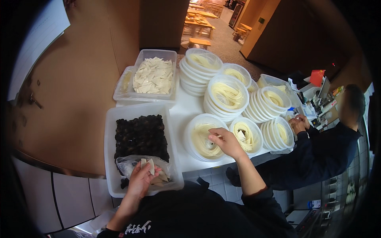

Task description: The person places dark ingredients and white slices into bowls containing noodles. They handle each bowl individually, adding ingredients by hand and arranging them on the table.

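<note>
My left hand (142, 178) is closed around a few pale flat slices (149, 166). It is over a clear plastic bag (129, 164) with more slices, at the near end of a white tub (174, 168) holding a block of dark, lumpy, glossy pieces (139, 137). My right hand (228, 142) is above a round plastic bowl (191, 154) of pale noodles (199, 137). Its fingers are curled together; what they pinch, if anything, does not show. Beside it, another noodle bowl (258, 147) has a white slice (241, 135) on top.
Behind the tub stands a bin (174, 65) of pale slices (152, 77). Stacked noodle bowls (226, 95) crowd the white table (180, 115). At right, a person in dark clothes (317, 154) works with both hands near the bowls. A brown partition (79, 83) rises at left.
</note>
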Tool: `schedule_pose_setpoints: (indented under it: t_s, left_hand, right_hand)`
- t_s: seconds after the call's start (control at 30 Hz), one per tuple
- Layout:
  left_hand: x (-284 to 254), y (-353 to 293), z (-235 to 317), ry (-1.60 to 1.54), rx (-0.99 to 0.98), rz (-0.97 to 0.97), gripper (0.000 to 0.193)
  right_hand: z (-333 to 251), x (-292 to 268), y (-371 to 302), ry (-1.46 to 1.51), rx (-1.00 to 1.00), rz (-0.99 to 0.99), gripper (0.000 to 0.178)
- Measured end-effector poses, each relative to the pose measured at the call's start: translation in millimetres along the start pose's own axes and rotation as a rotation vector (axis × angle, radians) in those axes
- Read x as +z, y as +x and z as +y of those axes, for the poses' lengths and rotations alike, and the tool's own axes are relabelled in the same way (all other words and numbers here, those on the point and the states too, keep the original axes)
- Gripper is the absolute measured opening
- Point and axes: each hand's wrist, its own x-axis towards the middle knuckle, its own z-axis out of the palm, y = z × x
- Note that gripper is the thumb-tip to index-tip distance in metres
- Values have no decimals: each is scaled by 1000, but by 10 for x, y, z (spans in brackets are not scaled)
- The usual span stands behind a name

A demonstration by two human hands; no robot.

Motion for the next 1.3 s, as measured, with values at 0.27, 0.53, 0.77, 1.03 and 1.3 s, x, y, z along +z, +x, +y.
schedule_pose_setpoints:
  t_s: [0.27, 0.53, 0.77, 1.03, 1.3]
  left_hand:
    - [11, -17, 29, -105, -30, -81, 28]
    - [36, -54, 78, -169, -26, -120, 42]
    - [141, -66, 135, -99, 47, -12, 33]
    - [967, 559, 76, 170, 43, -296, 43]
    - [1210, 906, -43, 779, 353, -316, 33]
  right_hand:
    - [744, -183, 178, -483, 24, 199, 35]
    - [860, -209, 445, -513, 98, 123, 19]
    - [719, -566, 255, 50, 231, 90, 16]
    - [963, -1331, -522, 330, 383, 396, 12]
    - [1391, -1528, -985, 286, 539, 584, 12]
